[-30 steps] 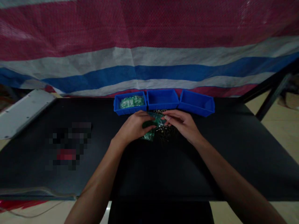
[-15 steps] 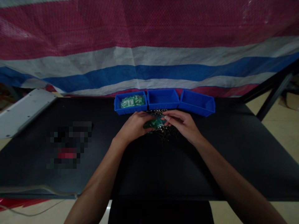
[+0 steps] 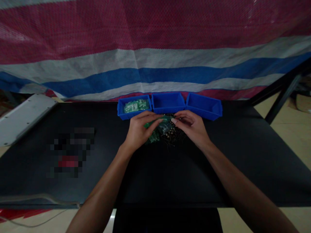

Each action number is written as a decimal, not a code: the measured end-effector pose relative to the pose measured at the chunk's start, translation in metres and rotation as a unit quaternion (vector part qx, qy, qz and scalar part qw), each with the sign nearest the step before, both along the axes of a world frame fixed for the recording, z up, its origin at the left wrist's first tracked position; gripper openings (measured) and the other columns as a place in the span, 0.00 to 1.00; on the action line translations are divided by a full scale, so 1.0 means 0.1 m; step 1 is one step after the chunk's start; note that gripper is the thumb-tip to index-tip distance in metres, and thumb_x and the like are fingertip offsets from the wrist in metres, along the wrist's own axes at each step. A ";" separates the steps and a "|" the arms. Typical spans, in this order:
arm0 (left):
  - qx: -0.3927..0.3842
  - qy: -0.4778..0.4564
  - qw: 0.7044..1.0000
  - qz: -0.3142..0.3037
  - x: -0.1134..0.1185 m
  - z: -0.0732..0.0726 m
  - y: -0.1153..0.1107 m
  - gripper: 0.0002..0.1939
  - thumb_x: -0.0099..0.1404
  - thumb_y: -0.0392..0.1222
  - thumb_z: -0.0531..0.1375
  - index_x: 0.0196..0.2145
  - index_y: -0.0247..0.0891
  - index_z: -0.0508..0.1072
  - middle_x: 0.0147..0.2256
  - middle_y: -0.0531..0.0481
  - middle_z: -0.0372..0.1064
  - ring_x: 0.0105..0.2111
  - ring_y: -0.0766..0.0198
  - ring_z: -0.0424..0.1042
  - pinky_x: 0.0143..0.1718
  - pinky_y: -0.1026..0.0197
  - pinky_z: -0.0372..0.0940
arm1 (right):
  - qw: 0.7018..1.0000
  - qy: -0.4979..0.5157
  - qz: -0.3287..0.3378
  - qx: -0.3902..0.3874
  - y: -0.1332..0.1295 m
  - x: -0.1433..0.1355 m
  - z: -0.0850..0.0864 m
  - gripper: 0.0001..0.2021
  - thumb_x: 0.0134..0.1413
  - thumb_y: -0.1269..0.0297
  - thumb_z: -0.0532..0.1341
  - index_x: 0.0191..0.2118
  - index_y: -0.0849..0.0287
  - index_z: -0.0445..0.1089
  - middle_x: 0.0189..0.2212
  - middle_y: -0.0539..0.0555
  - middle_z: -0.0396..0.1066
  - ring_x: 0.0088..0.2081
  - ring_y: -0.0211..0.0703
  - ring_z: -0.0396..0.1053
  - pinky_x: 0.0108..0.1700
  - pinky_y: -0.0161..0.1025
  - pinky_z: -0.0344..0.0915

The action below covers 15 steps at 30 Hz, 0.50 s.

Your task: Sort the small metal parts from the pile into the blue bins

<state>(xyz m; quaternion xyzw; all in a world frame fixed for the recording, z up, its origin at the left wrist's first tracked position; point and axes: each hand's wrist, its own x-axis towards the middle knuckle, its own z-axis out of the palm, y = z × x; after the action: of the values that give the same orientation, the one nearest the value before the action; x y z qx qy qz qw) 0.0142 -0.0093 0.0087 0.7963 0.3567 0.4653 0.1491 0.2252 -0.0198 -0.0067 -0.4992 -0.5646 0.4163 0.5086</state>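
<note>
Several green clear packets (image 3: 153,136) and a heap of small metal parts with thin wires (image 3: 171,134) lie on the black table, between and below my hands. My left hand (image 3: 142,127) pinches the edge of a green clear packet (image 3: 166,119) between thumb and fingers. Across from it, my right hand (image 3: 191,126) has its thumb and fingertips closed at the other side of that packet; what lies between those fingertips is too small to make out. Just behind my hands, the left blue bin (image 3: 134,114) holds green and white packets (image 3: 136,105).
A middle blue bin (image 3: 168,108) and a right blue bin (image 3: 204,110) stand beside the left one, before a striped sheet (image 3: 155,75). A white panel (image 3: 25,118) lies far left, near blurred items (image 3: 73,152). A cable (image 3: 39,196) runs along the front left edge.
My left hand has shifted slightly and its thumb has moved up. The packet is now held higher and flatter, uncovering the green packets and metal parts below. The view has moved a little.
</note>
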 end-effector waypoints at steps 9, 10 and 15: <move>-0.202 -0.151 0.967 0.028 0.10 -0.03 -0.05 0.08 0.61 0.43 0.67 0.35 0.36 0.80 0.29 0.49 0.77 0.28 0.64 0.75 0.29 0.63 0.70 | 0.982 0.074 0.162 -0.064 -0.05 0.00 0.01 0.13 0.51 0.57 0.68 0.41 0.58 0.79 0.34 0.55 0.78 0.34 0.44 0.74 0.39 0.44 0.72; -0.195 -0.148 0.969 0.034 0.09 -0.04 -0.04 0.08 0.61 0.43 0.67 0.34 0.35 0.80 0.29 0.49 0.77 0.27 0.64 0.75 0.29 0.63 0.70 | 0.981 0.087 0.158 -0.069 -0.05 -0.01 0.00 0.12 0.52 0.57 0.67 0.40 0.58 0.79 0.33 0.55 0.78 0.33 0.43 0.74 0.38 0.43 0.72; -0.151 -0.086 0.985 0.015 0.07 0.00 -0.05 0.08 0.63 0.42 0.65 0.39 0.36 0.79 0.32 0.48 0.77 0.30 0.64 0.75 0.33 0.61 0.71 | 0.984 0.082 0.145 -0.068 -0.06 -0.04 0.02 0.09 0.49 0.58 0.70 0.35 0.57 0.79 0.30 0.53 0.77 0.31 0.41 0.74 0.37 0.42 0.71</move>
<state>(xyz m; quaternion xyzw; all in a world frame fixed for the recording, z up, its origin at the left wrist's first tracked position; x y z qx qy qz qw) 0.0210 -0.0145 0.0091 0.7158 0.4209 0.4752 0.2909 0.2217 -0.0258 -0.0050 -0.4097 -0.5579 0.5623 0.4525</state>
